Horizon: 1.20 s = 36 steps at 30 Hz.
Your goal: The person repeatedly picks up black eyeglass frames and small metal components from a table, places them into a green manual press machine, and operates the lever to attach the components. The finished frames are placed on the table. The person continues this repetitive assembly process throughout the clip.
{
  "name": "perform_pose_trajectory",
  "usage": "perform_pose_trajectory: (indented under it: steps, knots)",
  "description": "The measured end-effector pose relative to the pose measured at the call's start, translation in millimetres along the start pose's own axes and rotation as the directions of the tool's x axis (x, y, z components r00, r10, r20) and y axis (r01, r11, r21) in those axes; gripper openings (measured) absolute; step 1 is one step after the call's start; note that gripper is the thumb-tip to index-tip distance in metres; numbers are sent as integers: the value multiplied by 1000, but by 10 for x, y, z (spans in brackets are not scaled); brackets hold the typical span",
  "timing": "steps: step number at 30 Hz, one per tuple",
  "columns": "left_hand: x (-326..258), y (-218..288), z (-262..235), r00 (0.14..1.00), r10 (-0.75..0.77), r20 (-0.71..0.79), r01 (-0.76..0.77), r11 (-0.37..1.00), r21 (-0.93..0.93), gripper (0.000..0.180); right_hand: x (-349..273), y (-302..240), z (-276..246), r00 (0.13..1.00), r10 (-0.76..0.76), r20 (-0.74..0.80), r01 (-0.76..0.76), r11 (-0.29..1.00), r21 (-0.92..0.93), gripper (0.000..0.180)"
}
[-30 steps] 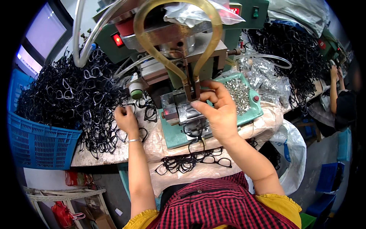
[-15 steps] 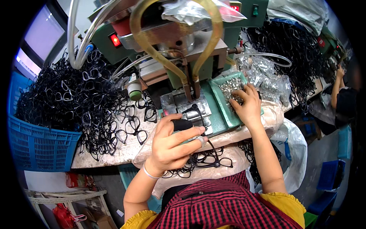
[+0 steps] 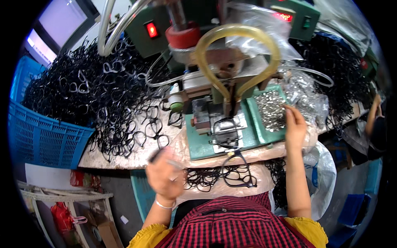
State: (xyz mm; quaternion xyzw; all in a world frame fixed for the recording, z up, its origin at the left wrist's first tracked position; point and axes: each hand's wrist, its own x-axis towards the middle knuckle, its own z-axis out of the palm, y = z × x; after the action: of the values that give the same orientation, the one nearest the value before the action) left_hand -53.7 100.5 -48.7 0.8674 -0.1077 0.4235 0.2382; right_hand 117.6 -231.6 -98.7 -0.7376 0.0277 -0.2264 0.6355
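A black eyeglass frame [image 3: 239, 156] lies across the press fixture [image 3: 226, 133]; one rim is under the press head, the other hangs over the front edge. My left hand [image 3: 166, 175] is off to the left of the frame, touching nothing I can see. Motion blurs its fingers; a dark wrap shows on one of them. A green tray [image 3: 259, 138] right of the fixture holds small silvery metal parts [image 3: 271, 110]. At the tray's right side is my right hand [image 3: 295, 127], thumb and fingers pressed together. Whatever is between its fingertips is too small to make out.
Black eyeglass frames [image 3: 95, 91] are heaped at the left by a blue basket [image 3: 45, 134], with another heap [image 3: 331, 70] at the back right. A yellowish hose [image 3: 237, 29] loops above the press. More frames [image 3: 202, 177] lie on my lap. Someone's arm [image 3: 374, 113] shows far right.
My left hand has let go of the eyeglass frame and moved left and toward me. My right hand has drawn from the metal parts to the tray's right side, fingers closing. The view has shifted.
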Motion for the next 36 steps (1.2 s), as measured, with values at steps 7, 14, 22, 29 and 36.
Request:
perform_pose_trajectory:
  steps: [7,14,22,29,36]
  knots:
    - [81,-1608,-336,673,-738,-56,697,657,-286,15,38,42,521,993,115,-13,-105,942,320,17]
    - [189,-1552,392,811,-499,305,253,769,587,16,67,-171,562,997,-1,71,-6,995,102,16]
    - [-8,-2071,437,586,-586,560,398,810,431,14,-468,-190,-466,983,-182,4,172,921,-350,13]
    - [447,-1790,317,436,-751,496,808,84,-583,10,-285,-911,190,840,-443,314,477,878,-37,16]
    - [236,-950,256,611,-754,241,451,81,-889,7,-409,-910,881,942,-238,238,179,952,247,31]
